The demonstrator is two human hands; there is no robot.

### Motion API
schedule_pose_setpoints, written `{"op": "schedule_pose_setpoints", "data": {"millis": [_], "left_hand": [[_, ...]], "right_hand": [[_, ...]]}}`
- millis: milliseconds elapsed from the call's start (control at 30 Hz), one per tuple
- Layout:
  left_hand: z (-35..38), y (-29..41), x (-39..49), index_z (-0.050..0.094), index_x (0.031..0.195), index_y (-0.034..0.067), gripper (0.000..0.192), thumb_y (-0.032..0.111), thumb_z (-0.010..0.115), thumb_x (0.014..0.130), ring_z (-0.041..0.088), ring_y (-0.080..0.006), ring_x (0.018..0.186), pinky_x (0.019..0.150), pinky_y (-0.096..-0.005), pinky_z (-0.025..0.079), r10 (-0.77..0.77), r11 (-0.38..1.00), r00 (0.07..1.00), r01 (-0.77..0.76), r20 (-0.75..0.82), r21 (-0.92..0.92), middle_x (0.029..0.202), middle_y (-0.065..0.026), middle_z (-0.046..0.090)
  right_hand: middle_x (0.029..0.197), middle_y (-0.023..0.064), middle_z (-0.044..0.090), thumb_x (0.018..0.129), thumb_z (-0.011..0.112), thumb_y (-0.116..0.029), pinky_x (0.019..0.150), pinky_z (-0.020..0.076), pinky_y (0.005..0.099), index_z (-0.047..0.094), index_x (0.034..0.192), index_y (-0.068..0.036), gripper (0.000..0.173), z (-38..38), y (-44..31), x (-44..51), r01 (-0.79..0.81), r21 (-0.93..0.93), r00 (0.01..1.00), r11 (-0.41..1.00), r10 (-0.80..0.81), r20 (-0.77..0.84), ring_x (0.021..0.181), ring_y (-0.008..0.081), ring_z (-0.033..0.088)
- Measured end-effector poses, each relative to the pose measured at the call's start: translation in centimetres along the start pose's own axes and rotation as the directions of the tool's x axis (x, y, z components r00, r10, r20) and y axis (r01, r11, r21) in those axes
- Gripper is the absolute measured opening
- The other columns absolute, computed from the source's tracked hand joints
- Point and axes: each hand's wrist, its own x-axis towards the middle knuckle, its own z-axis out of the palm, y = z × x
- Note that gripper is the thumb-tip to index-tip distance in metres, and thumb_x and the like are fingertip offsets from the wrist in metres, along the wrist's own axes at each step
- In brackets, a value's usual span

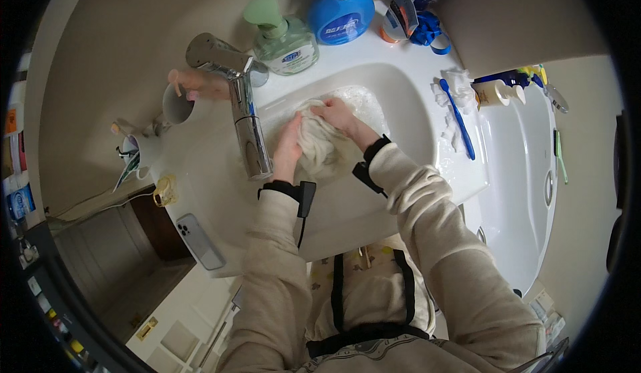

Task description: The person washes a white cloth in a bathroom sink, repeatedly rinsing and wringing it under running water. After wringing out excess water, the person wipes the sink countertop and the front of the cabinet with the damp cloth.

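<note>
A wet, bunched cream-white cloth (pixel 318 145) lies in the basin of a white sink (pixel 413 107), in water with foam (pixel 368 103) towards the back right. My left hand (pixel 288 145) presses against the cloth's left side, fingers along its edge. Gripping the top of the cloth is my right hand (pixel 336 115), fingers bent into the fabric. Some fingertips are hidden in the folds. The chrome faucet (pixel 250 137) reaches over the basin just left of my left hand. No stream of water shows at its spout.
Behind the basin stand a green pump bottle (pixel 288 45) and a blue pump bottle (pixel 342 15). A blue toothbrush (pixel 458 120) lies on the right ledge beside crumpled white tissue (pixel 459 90). A phone (pixel 200 242) rests on the front-left corner. A white bathtub (pixel 516 172) adjoins at right.
</note>
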Motion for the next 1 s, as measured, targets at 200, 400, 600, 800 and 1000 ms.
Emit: {"op": "schedule_pose_setpoints", "data": {"millis": [200, 400, 600, 800, 1000], "left_hand": [[-5.1, -1.6, 2.8, 0.052, 0.108, 0.001, 0.029, 0.023, 0.043, 0.091, 0.052, -0.0223, 0.097, 0.085, -0.0317, 0.042, 0.161, 0.936, 0.943, -0.239, -0.292, -0.257, 0.103, -0.0078, 0.057], [-10.4, 0.1, -0.7, 0.048, 0.114, 0.003, 0.032, 0.022, 0.039, 0.090, 0.050, -0.0223, 0.103, 0.088, -0.0322, 0.041, 0.373, 0.927, 0.893, -0.373, -0.251, 0.049, 0.114, -0.0092, 0.052], [-13.1, 0.9, -3.2, 0.047, 0.114, 0.003, 0.034, 0.024, 0.041, 0.088, 0.051, -0.0212, 0.105, 0.091, -0.0316, 0.040, 0.479, 0.856, 0.861, -0.501, -0.170, -0.127, 0.116, -0.0089, 0.052], [-13.2, 3.4, -4.3, 0.052, 0.103, -0.006, 0.034, 0.022, 0.044, 0.086, 0.054, -0.0266, 0.097, 0.082, -0.0356, 0.043, 0.331, 0.916, 0.824, -0.399, -0.459, -0.055, 0.109, -0.0179, 0.054], [-7.9, 3.3, -8.3, 0.056, 0.096, -0.004, 0.030, 0.021, 0.043, 0.087, 0.055, -0.0327, 0.090, 0.076, -0.0375, 0.043, 0.686, 0.541, 0.685, -0.255, -0.245, 0.802, 0.098, -0.0205, 0.058]], "right_hand": [[0.083, 0.0190, 0.063, 0.071, 0.065, -0.028, 0.069, 0.0477, 0.0345, 0.064, 0.086, 0.000, 0.032, 6.4, 0.0, 0.3, 0.026, -0.416, 0.997, 0.909, -0.056, -0.061, 0.076, 0.0292, 0.061], [0.078, 0.0168, 0.064, 0.071, 0.065, -0.028, 0.068, 0.0471, 0.0342, 0.066, 0.081, 0.000, 0.029, 10.9, 1.6, 1.0, 0.091, -0.267, 0.996, 0.959, -0.086, 0.033, 0.075, 0.0274, 0.062], [0.075, 0.0113, 0.061, 0.074, 0.063, -0.019, 0.063, 0.0448, 0.0322, 0.063, 0.085, -0.001, 0.022, 14.9, 3.1, 1.7, 0.042, 0.189, 0.969, 0.981, -0.086, 0.230, 0.069, 0.0175, 0.057], [0.079, 0.0074, 0.061, 0.080, 0.061, -0.017, 0.065, 0.0444, 0.0277, 0.059, 0.090, 0.001, 0.021, 18.4, 3.2, 0.7, 0.042, 0.446, 0.957, 0.894, -0.165, 0.240, 0.075, 0.0182, 0.058], [0.081, 0.0172, 0.061, 0.082, 0.048, -0.012, 0.068, 0.0432, 0.0339, 0.056, 0.100, 0.004, 0.025, 16.7, 2.1, -2.9, 0.429, 0.066, 0.891, 0.901, -0.434, 0.133, 0.072, 0.0227, 0.056]]}}
